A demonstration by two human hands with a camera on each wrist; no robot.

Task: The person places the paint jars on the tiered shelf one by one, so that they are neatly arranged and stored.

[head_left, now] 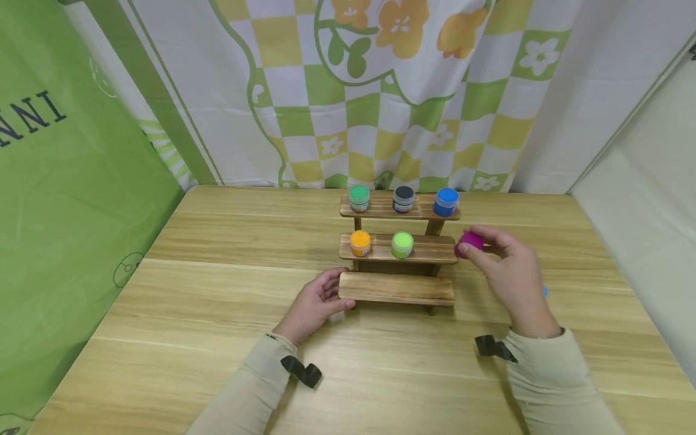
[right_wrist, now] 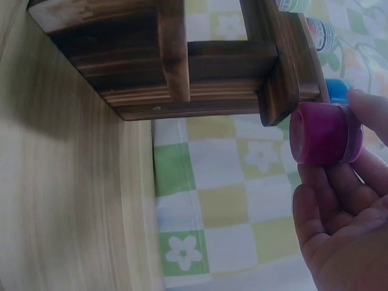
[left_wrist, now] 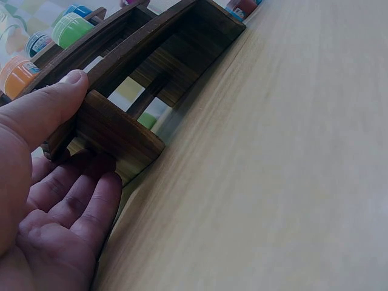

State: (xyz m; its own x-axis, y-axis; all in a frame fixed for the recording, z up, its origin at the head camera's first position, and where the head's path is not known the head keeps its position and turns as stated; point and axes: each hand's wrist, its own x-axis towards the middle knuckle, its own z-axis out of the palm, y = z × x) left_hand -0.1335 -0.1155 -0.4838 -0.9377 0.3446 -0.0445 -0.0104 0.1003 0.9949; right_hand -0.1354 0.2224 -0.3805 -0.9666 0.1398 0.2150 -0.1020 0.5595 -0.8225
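A three-step wooden rack stands on the table. My left hand holds the left end of its lowest step, thumb on the front edge and fingers by the side panel. My right hand pinches a purple paint jar just off the right end of the middle step. That step carries an orange jar and a light green jar. On the top step are a green jar, a black jar and a blue jar. The lowest step is bare.
A small blue thing shows partly behind my right wrist. The wooden table extends around the rack. Behind its far edge hangs a checked, flowered curtain; a green cloth hangs at the left and a pale one at the right.
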